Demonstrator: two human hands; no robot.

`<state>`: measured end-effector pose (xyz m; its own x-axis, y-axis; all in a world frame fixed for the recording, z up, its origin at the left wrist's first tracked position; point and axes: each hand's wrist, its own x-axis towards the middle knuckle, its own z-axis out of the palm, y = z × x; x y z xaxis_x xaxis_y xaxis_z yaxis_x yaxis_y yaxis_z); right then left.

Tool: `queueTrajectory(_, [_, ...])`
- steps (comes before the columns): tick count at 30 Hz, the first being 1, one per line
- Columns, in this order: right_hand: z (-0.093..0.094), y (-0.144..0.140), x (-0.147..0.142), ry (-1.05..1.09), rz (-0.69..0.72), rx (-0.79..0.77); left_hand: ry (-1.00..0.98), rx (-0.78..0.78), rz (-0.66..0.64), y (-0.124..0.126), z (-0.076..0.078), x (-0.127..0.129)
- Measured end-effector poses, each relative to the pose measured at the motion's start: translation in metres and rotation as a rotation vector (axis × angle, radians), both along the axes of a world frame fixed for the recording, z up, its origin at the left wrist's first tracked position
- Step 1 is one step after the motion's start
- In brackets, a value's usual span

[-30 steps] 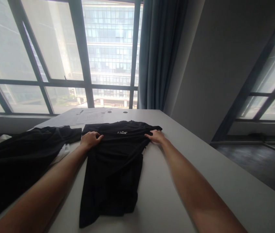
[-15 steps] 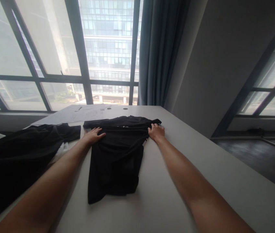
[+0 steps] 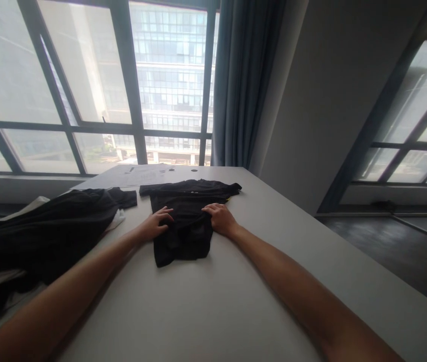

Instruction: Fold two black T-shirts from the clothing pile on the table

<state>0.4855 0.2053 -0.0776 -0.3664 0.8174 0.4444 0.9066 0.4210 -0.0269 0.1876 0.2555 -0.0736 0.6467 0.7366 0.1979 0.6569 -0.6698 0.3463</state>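
Observation:
A black T-shirt [image 3: 183,236] lies on the white table [image 3: 198,311] in front of me, its sides tucked in and its sleeves spread along the far end. On its left edge rests my left hand [image 3: 156,224], fingers apart and reaching over the cloth. My right hand [image 3: 221,219] is at the right edge, with its fingers bent together over the fabric. Both hands sit about midway along the shirt, and the near hem lies flat on the table. The undersides of my fingers are hidden.
More black clothing [image 3: 73,231] is heaped on the left, with white cloth [image 3: 117,219] showing beneath it. Paper sheets [image 3: 138,176] lie at the table's far left. A blue-grey curtain [image 3: 243,85] hangs by the window behind the table.
Both hands have come down from near the shirt's sleeves to its middle and moved closer together. The near hem now appears farther from me, and the view has shifted slightly.

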Motion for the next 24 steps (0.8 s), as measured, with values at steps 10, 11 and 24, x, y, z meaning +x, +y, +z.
queueTrajectory(10, [0.027, -0.061, -0.021, -0.063, 0.045, -0.195, 0.154, 0.183, -0.18, -0.095, 0.021, -0.004])
queueTrajectory(11, [0.031, -0.064, -0.013, -0.06, 0.013, -0.222, 0.159, 0.198, -0.175, -0.098, 0.023, -0.008])
queueTrajectory(24, [0.066, -0.1, 0.082, 0.149, -0.295, -0.727, 0.073, 0.225, -0.163, -0.105, 0.022, -0.055])
